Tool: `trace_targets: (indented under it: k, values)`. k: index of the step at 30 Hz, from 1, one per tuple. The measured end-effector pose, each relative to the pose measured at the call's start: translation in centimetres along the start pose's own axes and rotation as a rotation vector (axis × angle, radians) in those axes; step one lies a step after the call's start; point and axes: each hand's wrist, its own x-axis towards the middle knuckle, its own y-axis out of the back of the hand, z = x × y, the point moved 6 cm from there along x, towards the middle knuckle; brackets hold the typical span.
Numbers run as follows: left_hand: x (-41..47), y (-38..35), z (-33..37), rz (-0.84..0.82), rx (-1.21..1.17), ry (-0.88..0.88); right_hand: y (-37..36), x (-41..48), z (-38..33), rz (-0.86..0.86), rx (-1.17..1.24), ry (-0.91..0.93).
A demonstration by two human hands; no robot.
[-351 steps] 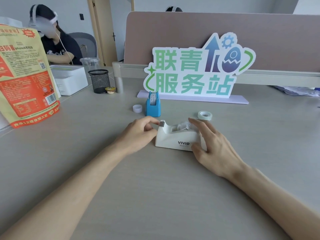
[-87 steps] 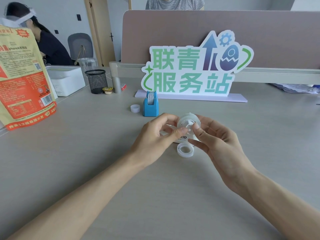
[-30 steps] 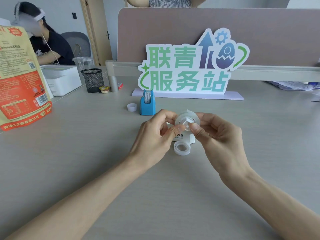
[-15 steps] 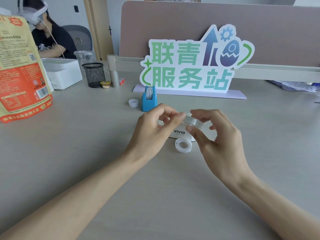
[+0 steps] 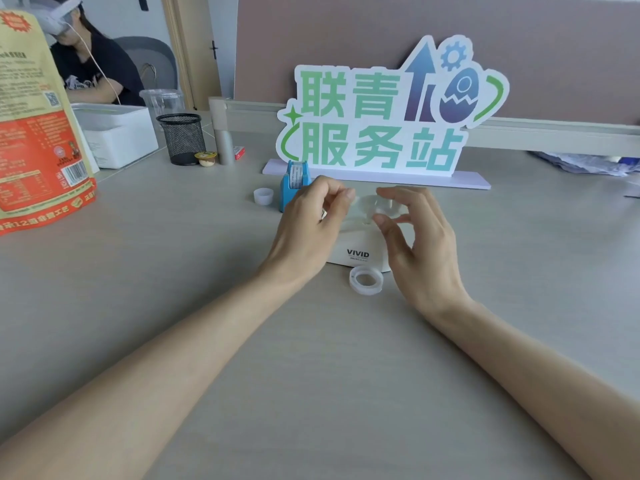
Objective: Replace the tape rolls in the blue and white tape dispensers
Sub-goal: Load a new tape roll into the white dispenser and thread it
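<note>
The white tape dispenser [image 5: 356, 252], marked VIVID, stands on the desk at the middle, partly hidden by my hands. Just above it is a clear tape roll [image 5: 379, 207], blurred. My right hand [image 5: 426, 251] grips it between thumb and fingers. My left hand [image 5: 308, 230] is curled, with its fingertips at the roll's left edge. A second clear roll [image 5: 366, 279] lies flat on the desk in front of the dispenser. Behind my left hand stands the blue tape dispenser [image 5: 287, 194] with a white roll in it.
A small white cap [image 5: 263, 196] sits left of the blue dispenser. A large green sign [image 5: 381, 116] stands behind. Far left are an orange bag [image 5: 38, 133], a white box [image 5: 117, 133] and a black mesh cup [image 5: 181, 138]. A person sits at back left.
Both hands have carried the clear roll forward and down, from above the desk to just over the white dispenser. The spare roll on the desk has not moved.
</note>
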Motion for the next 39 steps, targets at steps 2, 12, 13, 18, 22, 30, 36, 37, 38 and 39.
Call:
trace_targets:
  k: [2,12,13,18,22,30,36,37,38,39]
  values:
    - [0.1,0.1,-0.8,0.026,0.078,-0.015,-0.3,0.1,0.6,-0.016,0.012,-0.016]
    - [0.2,-0.8,-1.6,0.016,0.176,0.016,-0.9,0.4,1.8,-0.081,0.04,-0.113]
    - [0.2,-0.8,-1.5,0.014,0.168,0.025,-0.9,0.4,1.9,-0.085,0.044,-0.127]
    - [0.1,-0.8,-1.3,0.019,0.165,0.055,-1.0,0.3,2.3,-0.106,0.094,-0.236]
    - [0.0,-0.8,-1.2,0.005,0.161,0.073,-1.0,0.2,2.3,-0.114,0.12,-0.277]
    - [0.2,-0.3,-1.7,0.007,0.07,0.11,-1.1,0.0,2.3,-0.136,0.126,-0.275]
    - [0.3,-0.2,-2.0,0.013,0.062,0.118,-0.6,0.0,2.5,-0.092,0.141,-0.296]
    - [0.3,-0.1,-2.0,0.014,0.063,0.119,-0.5,0.0,2.5,-0.081,0.142,-0.3]
    - [0.3,-0.1,-2.1,0.017,0.061,0.121,-0.5,0.0,2.5,-0.072,0.14,-0.303]
    - [0.3,0.0,-2.1,0.018,0.057,0.125,-0.4,0.0,2.4,-0.067,0.138,-0.302]
